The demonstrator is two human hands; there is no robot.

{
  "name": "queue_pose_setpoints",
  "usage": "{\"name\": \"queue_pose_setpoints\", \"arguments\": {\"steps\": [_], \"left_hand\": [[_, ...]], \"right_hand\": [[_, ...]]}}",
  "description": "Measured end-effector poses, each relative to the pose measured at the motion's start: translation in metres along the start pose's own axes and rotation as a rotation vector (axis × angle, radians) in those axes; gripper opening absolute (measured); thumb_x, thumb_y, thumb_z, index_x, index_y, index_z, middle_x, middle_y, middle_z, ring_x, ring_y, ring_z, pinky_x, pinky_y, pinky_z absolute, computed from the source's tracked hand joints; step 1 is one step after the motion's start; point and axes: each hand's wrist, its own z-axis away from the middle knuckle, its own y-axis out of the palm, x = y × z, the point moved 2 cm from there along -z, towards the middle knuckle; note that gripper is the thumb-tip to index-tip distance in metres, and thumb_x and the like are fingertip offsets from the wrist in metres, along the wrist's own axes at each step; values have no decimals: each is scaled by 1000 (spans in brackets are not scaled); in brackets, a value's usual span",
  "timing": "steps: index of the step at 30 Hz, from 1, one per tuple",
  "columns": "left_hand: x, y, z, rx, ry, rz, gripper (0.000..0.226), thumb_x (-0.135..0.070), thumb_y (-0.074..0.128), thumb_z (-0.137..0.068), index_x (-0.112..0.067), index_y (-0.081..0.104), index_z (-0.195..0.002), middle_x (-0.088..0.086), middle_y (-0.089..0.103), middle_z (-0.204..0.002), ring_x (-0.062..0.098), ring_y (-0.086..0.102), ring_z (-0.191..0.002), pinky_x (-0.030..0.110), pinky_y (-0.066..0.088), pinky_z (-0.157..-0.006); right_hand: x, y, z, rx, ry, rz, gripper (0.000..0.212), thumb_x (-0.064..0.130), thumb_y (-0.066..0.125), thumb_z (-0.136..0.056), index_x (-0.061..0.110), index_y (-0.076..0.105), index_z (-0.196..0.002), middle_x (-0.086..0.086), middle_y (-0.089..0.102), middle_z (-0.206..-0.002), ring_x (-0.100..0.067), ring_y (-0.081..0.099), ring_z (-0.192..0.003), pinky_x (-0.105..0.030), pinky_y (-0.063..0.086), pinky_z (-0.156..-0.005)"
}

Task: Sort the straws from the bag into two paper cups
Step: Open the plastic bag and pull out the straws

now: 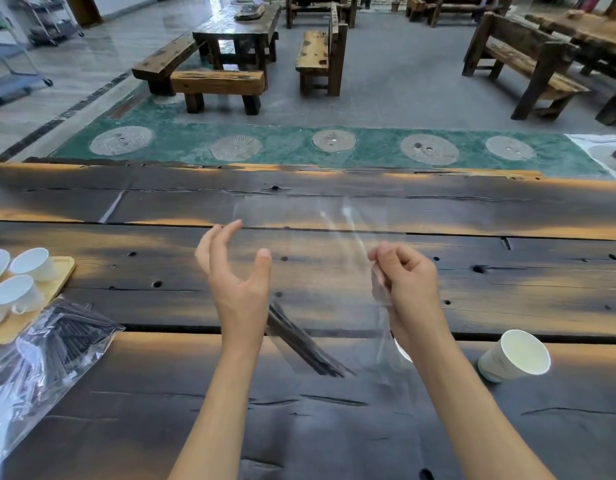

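Observation:
A clear plastic bag [310,216] hangs stretched over the dark wooden table [334,427]. My right hand [410,285] pinches its crumpled right side. A few dark straws [306,348] lie slanted in its lower part, between my forearms. My left hand [237,282] is open with fingers spread, its fingertips by the bag's upper left corner; contact is unclear. One white paper cup [514,356] sits tilted at the right. Just behind my right forearm a white rim [403,353] shows, possibly a second cup.
A larger clear bag full of dark straws [46,351] lies at the left edge. Behind it a wooden tray [62,275] carries white ceramic cups [32,265]. Beyond the table are benches and other tables on the floor.

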Motion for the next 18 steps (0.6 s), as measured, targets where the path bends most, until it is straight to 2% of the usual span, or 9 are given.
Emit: {"name": "queue_pose_setpoints", "arguments": {"steps": [1, 3, 5, 7, 11, 14, 16, 18], "left_hand": [[7, 4, 6, -40, -61, 20, 47, -15, 68, -91, -22, 52, -134, 4, 39, -142, 14, 42, -134, 22, 31, -113], [26, 13, 21, -71, -258, 86, 56, -28, 70, -91, -25, 44, -141, 1, 33, -147, 15, 39, -136, 27, 33, -112], [43, 21, 36, -33, -490, 216, 76, -45, 69, -87, -28, 30, -150, 2, 25, -158, 17, 31, -145, 31, 32, -112], [61, 25, 45, 15, -638, 314, 93, -56, 64, -79, -26, 20, -155, 5, 20, -164, 18, 25, -150, 32, 27, -113], [88, 22, 53, 157, -763, 340, 100, -67, 62, -70, -26, 28, -154, 4, 28, -163, 18, 29, -148, 34, 25, -112], [98, 23, 62, 344, -819, 426, 125, -87, 72, -42, -26, 39, -146, 7, 42, -156, 19, 39, -143, 38, 27, -117], [99, 27, 66, 476, -779, 455, 127, -85, 77, -38, -24, 42, -144, 10, 52, -148, 19, 48, -138, 41, 29, -119], [97, 29, 65, 588, -747, 503, 120, -73, 83, -46, -17, 43, -144, 14, 64, -135, 24, 59, -128, 46, 37, -115]], "right_hand": [[3, 5, -1, -6, 4, -89, 26, 22, 54, -99, 6, 63, -81, -4, 38, -53, -9, 29, -39, -20, 24, -40], [8, 14, -3, 3, 17, -254, 24, 23, 55, -97, 6, 61, -82, -4, 38, -51, -8, 26, -36, -21, 18, -37], [11, 21, -3, 15, 39, -354, 24, 23, 53, -99, 7, 59, -82, -3, 38, -50, -8, 25, -35, -23, 13, -38], [14, 24, -4, 30, 66, -428, 25, 22, 51, -100, 6, 59, -82, -3, 38, -51, -7, 26, -33, -23, 13, -37], [22, 18, -7, 70, 155, -596, 21, 22, 52, -96, 9, 56, -80, 2, 39, -49, -4, 27, -32, -18, 14, -33], [30, 13, -8, 117, 252, -734, 20, 26, 53, -90, 11, 57, -76, 5, 40, -47, -3, 29, -30, -15, 21, -27], [34, 12, -7, 145, 326, -798, 24, 29, 52, -88, 13, 59, -72, 6, 39, -46, -3, 30, -29, -11, 21, -28], [36, 9, -7, 155, 357, -803, 24, 30, 51, -89, 14, 57, -74, 6, 40, -46, -3, 31, -28, -10, 17, -31]]}}
